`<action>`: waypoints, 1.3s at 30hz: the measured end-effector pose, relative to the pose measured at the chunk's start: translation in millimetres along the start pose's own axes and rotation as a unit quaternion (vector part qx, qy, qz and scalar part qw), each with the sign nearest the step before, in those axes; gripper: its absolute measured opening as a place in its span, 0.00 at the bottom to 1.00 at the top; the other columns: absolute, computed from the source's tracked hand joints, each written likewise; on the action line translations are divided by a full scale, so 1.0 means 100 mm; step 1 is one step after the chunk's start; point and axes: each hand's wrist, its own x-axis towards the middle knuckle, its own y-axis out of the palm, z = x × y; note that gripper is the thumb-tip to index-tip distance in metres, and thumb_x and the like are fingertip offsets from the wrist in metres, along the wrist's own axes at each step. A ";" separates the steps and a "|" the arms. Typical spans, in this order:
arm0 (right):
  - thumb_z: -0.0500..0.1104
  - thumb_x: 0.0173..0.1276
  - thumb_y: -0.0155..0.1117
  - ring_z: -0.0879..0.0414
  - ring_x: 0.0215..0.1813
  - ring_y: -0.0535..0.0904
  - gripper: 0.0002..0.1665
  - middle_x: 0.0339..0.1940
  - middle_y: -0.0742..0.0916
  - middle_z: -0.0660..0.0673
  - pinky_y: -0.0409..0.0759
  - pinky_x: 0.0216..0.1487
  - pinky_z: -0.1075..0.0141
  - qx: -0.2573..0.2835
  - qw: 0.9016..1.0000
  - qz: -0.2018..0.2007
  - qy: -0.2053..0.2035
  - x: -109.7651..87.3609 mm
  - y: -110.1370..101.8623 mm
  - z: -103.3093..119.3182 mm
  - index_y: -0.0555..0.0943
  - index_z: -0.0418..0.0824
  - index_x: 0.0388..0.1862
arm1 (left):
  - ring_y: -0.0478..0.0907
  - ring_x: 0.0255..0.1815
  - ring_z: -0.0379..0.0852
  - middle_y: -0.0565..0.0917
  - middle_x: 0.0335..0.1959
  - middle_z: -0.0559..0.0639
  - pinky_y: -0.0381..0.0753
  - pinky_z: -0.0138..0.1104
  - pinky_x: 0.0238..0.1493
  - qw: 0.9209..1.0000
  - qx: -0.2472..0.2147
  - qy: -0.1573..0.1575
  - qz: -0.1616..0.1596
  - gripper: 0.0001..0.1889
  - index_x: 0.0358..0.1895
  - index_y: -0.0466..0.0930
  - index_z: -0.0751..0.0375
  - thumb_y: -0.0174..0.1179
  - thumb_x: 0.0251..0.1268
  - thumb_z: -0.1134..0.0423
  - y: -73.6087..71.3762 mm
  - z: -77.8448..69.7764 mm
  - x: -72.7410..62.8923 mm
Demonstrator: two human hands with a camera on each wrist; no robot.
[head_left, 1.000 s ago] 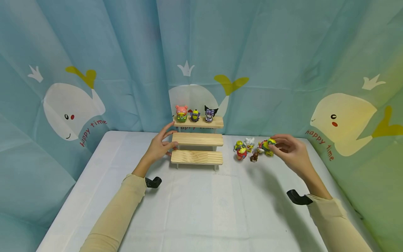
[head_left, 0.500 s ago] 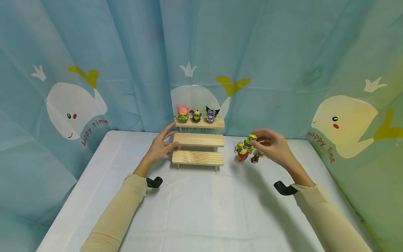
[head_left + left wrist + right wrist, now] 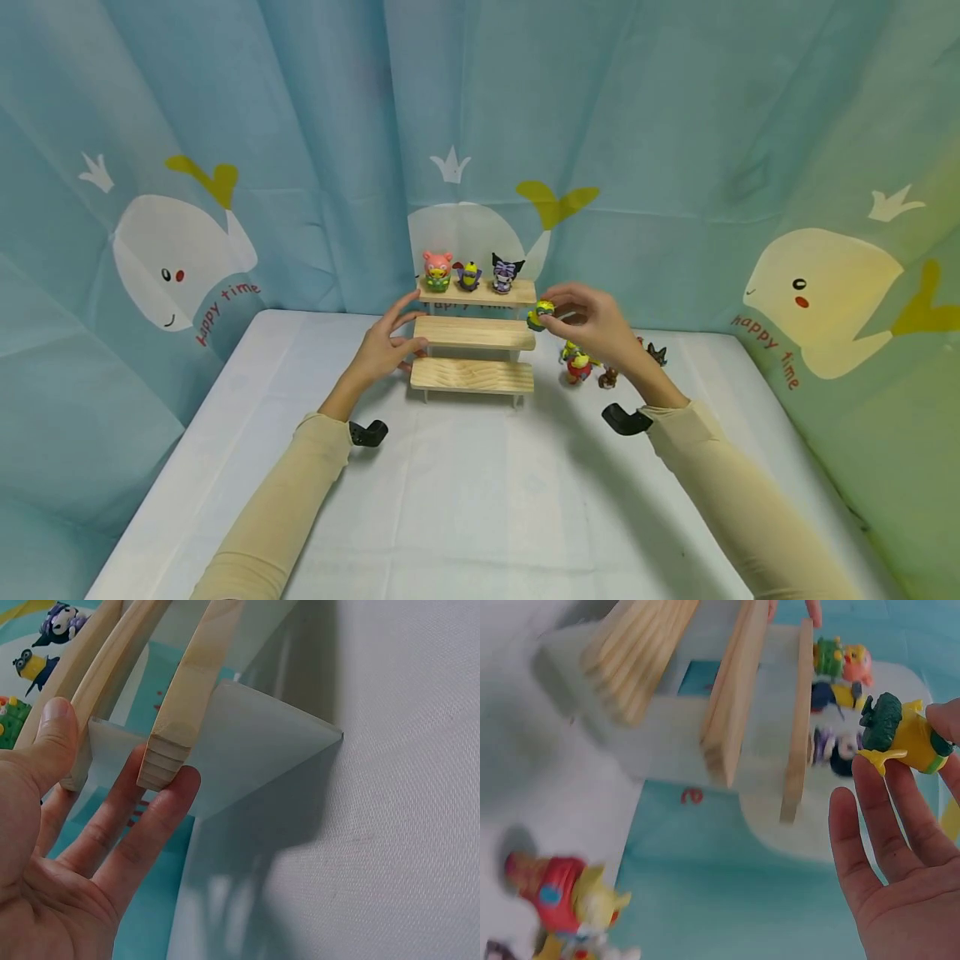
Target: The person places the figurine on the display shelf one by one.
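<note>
While fingers of right hand (image 3: 592, 323) clamp on yellow-green figure (image 3: 538, 317), held near right end of wooden stand (image 3: 472, 375) at middle board (image 3: 474, 333), spread fingers of left hand (image 3: 377, 346) touch stand's left side. On far, top board (image 3: 480, 297), left to right: pink figure (image 3: 437, 272), purple-and-yellow figure (image 3: 469, 277), black-eared figure (image 3: 503, 275). Right, on worktop (image 3: 465, 500): red figure (image 3: 577, 368), brown figure (image 3: 607, 378).

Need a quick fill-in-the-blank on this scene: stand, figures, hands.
1. The stand has ____ wooden shelves.
2. The pink-headed figure stands on the ____ shelf.
3. The figure in the right hand is green and ____.
4. The hand touching the stand is the person's ____ one.

Missing words: three; top; yellow; left.
</note>
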 end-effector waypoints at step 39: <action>0.36 0.70 0.71 0.45 0.45 0.87 0.17 0.51 0.88 0.38 0.88 0.48 0.57 0.041 0.999 0.013 -0.030 0.70 1.37 0.14 0.84 0.33 0.57 | 0.88 0.31 0.55 0.68 0.77 0.58 0.85 0.64 0.31 1.000 0.020 0.014 -0.004 0.43 0.81 0.53 0.26 0.66 0.72 0.60 -0.03 0.27 0.10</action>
